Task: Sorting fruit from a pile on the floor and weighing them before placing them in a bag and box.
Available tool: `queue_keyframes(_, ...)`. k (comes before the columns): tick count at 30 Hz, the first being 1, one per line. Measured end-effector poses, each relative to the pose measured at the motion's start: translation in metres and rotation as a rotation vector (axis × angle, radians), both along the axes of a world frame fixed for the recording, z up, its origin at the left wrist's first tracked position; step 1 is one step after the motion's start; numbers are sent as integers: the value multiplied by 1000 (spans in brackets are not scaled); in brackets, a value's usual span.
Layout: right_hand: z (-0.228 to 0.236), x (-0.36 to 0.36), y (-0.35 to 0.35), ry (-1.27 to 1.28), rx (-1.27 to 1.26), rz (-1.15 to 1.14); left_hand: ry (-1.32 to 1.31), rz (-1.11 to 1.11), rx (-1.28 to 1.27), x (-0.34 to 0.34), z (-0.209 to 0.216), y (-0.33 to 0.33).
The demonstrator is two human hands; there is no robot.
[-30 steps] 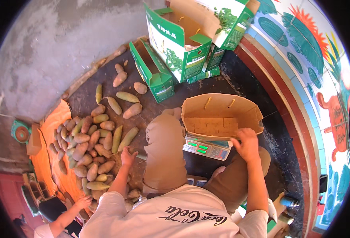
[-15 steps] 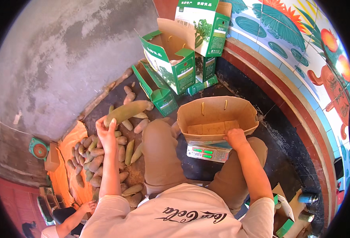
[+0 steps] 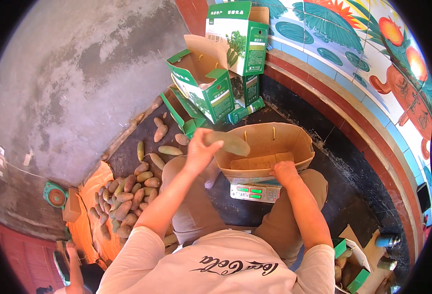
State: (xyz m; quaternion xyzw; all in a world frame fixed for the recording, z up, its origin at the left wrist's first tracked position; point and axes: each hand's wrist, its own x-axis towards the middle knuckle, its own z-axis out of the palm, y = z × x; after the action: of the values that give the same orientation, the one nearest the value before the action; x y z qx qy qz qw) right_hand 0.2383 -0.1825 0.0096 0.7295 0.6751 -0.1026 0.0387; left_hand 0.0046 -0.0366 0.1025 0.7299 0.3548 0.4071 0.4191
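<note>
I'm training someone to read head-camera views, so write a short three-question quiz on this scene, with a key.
1. Multiple choice: what does the left hand hold?
a) a blue bottle
b) a long green vegetable
c) the scale

2. True or false: the right hand is at the near rim of the open carton.

3. Fill in: in the picture, the vegetable pile lies to the ____ of the open carton.

Key: 1 b; 2 true; 3 left.

The open box point(image 3: 290, 139) looks matt cardboard, the scale front point(image 3: 256, 191) smooth plastic, the grey wall point(image 3: 79, 73) rough.
</note>
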Motion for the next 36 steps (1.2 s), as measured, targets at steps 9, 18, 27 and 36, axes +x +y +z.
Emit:
queue_keyframes(9,-12,4,0,58,58,24,548,-146,3,53,-88,1)
queue_keyframes(18,-8,5,1,124,91,23,286,-148,-567,75,-112,-8)
queue_keyframes(27,-14,8,0,153,143,20,408,-428,-232,53,-41,-23)
queue_keyframes(36,-17,9,0,159,179,11,-86,128,28,-57,40,-7)
